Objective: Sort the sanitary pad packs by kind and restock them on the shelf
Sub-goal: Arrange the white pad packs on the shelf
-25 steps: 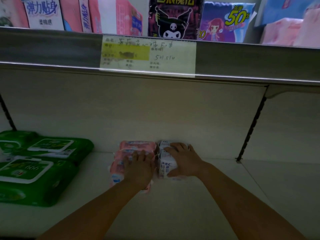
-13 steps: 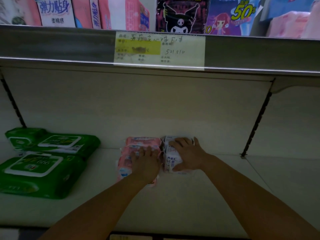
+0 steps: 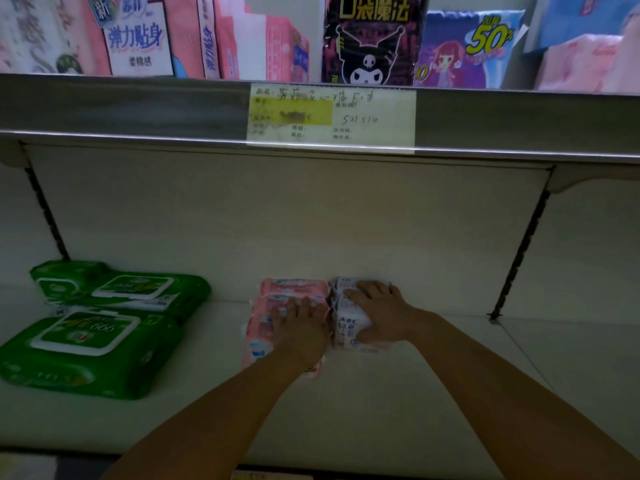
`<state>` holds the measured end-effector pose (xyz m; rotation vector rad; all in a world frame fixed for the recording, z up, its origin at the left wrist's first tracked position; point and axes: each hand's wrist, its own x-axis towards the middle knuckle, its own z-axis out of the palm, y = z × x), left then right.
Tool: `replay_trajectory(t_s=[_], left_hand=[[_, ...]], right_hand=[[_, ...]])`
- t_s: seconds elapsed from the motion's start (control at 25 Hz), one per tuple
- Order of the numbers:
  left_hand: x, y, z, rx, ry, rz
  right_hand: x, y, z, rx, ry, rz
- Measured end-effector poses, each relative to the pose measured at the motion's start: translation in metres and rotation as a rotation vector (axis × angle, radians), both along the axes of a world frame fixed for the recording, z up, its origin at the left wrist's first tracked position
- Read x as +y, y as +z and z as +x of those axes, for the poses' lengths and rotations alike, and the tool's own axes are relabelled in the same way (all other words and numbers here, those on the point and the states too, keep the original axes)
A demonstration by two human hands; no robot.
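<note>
Pink sanitary pad packs point(image 3: 291, 289) lie in a short row at the back of the lower shelf point(image 3: 363, 410), against the rear wall. Right beside them lie white packs marked ABC point(image 3: 346, 323). My left hand point(image 3: 299, 332) rests flat on the front pink pack, fingers spread. My right hand point(image 3: 381, 315) lies over the white packs, fingers on top and thumb down the front face. The two stacks touch side by side.
Two green wet-wipe packs point(image 3: 90, 337) lie at the left of the same shelf. The upper shelf's edge point(image 3: 138, 112) carries a handwritten price label point(image 3: 330, 117), with pink, black and blue packs standing above. A slotted upright point(image 3: 519, 251) stands at the right.
Both hands stay on the same packs. The view has shifted slightly, so the shelf and packs sit a little higher and to the right in frame.
</note>
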<state>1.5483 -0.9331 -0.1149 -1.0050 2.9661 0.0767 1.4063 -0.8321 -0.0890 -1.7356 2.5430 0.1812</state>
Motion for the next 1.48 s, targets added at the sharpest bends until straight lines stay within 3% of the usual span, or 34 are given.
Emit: replay_trajectory(t_s=[0.16,0.28,0.4,0.64,0.8,1.08,1.48], left_hand=[[-0.003,-0.003,0.000,0.048,-0.002,0.039],[-0.006,0.002,0.004,0.220,0.026,0.178],[0.005,0.010,0.009,0.343,0.029,0.089],[0.088,0.009,0.021,0.661,-0.177,0.131],[0.126,-0.003,0.046,0.772,-0.156,0.162],[0.170,0.010,0.096,0.819,-0.180,0.152],[0.213,0.005,0.221,0.831,-0.156,0.310]], right_hand=[[0.005,0.003,0.004,0.050,0.018,-0.035],[0.011,0.009,0.017,0.054,0.021,-0.120],[0.024,0.019,0.035,0.047,0.057,-0.311],[0.067,0.017,0.060,-0.305,-0.007,-0.881],[0.103,0.003,0.074,-0.451,-0.067,-1.107],[0.151,0.006,0.119,-0.645,-0.160,-1.270],[0.197,-0.007,0.242,-0.732,-0.319,-1.216]])
